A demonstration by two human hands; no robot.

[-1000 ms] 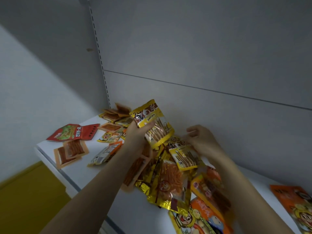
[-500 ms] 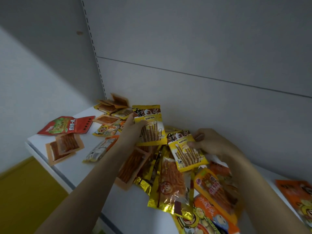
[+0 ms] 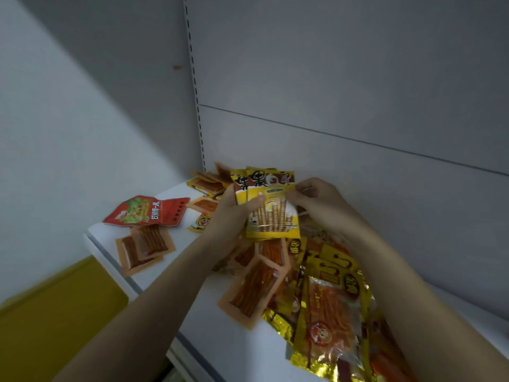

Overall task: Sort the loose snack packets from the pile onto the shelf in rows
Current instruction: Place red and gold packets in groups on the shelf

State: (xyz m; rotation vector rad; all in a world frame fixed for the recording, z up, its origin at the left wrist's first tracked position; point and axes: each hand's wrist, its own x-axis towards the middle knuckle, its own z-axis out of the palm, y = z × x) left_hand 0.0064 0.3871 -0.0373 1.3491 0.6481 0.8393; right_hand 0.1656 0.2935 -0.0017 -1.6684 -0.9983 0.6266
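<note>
Two yellow wafer-stick packets (image 3: 271, 208) are stacked upright above the pile, one half behind the other. My left hand (image 3: 234, 213) grips their left side, thumb across the front packet. My right hand (image 3: 319, 201) pinches the right edge of the front packet. Below my hands the pile of loose snack packets (image 3: 327, 307) spreads over the white shelf (image 3: 220, 334): gold foil packets and clear orange packets of red sticks. The pile's right part is hidden by my right forearm.
A red packet (image 3: 146, 210) lies at the shelf's left end, with two orange stick packets (image 3: 144, 248) in front of it. More orange packets (image 3: 209, 183) sit in the back corner by the slotted upright (image 3: 195, 92). A grey back panel rises behind. Yellow floor lies lower left.
My right hand brought its yellow packet leftward and laid it against the one in my left hand. The two packets, apart before, now overlap in a stack. The view shifted left.
</note>
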